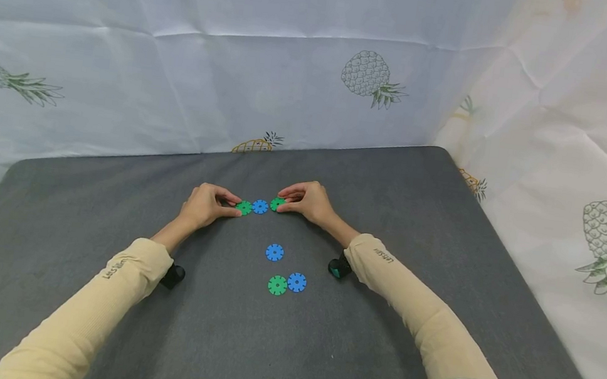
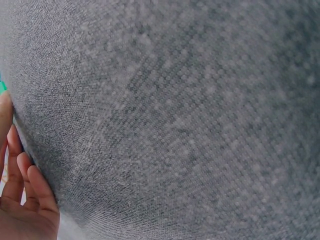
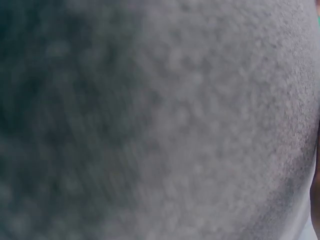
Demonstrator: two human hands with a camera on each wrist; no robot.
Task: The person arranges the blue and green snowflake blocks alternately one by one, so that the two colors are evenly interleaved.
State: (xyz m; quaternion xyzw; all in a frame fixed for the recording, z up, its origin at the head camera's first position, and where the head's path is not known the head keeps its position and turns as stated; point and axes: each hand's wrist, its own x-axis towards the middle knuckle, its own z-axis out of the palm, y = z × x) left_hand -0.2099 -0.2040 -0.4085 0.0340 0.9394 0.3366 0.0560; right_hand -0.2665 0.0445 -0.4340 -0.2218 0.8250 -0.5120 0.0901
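Note:
Toward the far side of the grey table, three notched discs lie in a row in the head view. The left hand (image 1: pixel 203 207) pinches the left green disc (image 1: pixel 244 208) between thumb and fingers. A blue disc (image 1: pixel 259 207) is in the middle, close against that green one. At the right end, the right hand (image 1: pixel 310 204) pinches another green disc (image 1: pixel 278 203), partly covered by its fingers. In the left wrist view, curled fingers of the left hand (image 2: pixel 27 195) show at the left edge. Only a sliver of the right hand (image 3: pixel 315 200) appears in the right wrist view.
Nearer the person, a loose blue disc (image 1: pixel 275 252) lies on the grey cloth-covered table (image 1: pixel 228 338). Below it, a green disc (image 1: pixel 277 285) and a blue disc (image 1: pixel 296 282) sit side by side. A white pineapple-print curtain (image 1: pixel 271 84) hangs behind the table.

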